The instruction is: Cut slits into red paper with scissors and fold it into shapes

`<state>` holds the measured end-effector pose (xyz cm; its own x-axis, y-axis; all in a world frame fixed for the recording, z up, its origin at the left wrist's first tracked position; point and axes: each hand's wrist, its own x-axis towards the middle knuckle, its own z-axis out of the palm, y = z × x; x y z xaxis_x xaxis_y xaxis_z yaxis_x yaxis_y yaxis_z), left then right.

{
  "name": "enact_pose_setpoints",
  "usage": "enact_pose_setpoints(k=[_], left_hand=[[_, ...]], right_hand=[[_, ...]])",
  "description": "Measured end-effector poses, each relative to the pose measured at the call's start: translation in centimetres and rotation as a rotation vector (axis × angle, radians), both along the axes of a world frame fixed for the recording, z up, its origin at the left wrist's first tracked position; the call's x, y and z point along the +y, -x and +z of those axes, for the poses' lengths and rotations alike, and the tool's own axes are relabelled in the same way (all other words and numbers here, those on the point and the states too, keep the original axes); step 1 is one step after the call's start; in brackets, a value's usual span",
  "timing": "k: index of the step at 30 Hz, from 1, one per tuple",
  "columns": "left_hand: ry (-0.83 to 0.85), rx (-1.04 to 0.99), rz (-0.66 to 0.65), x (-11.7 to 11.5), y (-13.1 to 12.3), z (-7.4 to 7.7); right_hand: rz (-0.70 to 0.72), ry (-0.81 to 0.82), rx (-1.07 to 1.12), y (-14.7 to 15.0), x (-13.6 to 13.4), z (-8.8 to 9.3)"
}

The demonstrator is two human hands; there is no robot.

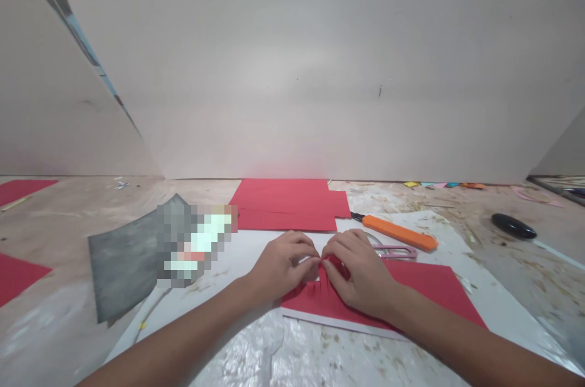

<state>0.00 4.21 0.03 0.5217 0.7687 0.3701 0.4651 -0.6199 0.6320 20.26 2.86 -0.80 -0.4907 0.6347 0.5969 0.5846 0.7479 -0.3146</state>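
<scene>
In front of me lies a sheet of red card [427, 289] with small cuts and a white gap near its left end, and a white layer shows along its near edge. My left hand [287, 262] pinches a narrow red part of it between thumb and forefinger. From the other side, my right hand [359, 271] is closed on the same spot, its fingertips almost meeting the left ones. Fingers partly hide the pinched part. Behind my right hand are pink-handled scissors [402, 252], partly covered, and an orange utility knife [400, 233].
More red card [283, 204] lies beyond my hands, before a tall white board [320, 70]. To the left are a grey sheet [125, 265] and a blurred-out object [205, 244]. A black-ended tool [512, 226] lies right. Coloured paper scraps [450, 185] line the back.
</scene>
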Motion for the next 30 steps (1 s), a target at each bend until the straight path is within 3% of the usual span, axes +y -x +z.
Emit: enact_pose_setpoints(k=[13, 30], left_hand=[[0.006, -0.039, 0.045, 0.08, -0.05, -0.54], [-0.001, 0.003, -0.032, -0.16, 0.07, 0.18]], right_hand=[[-0.010, 0.013, -0.033, 0.10, -0.06, -0.13], [0.006, -0.006, -0.027, -0.06, -0.08, -0.18]])
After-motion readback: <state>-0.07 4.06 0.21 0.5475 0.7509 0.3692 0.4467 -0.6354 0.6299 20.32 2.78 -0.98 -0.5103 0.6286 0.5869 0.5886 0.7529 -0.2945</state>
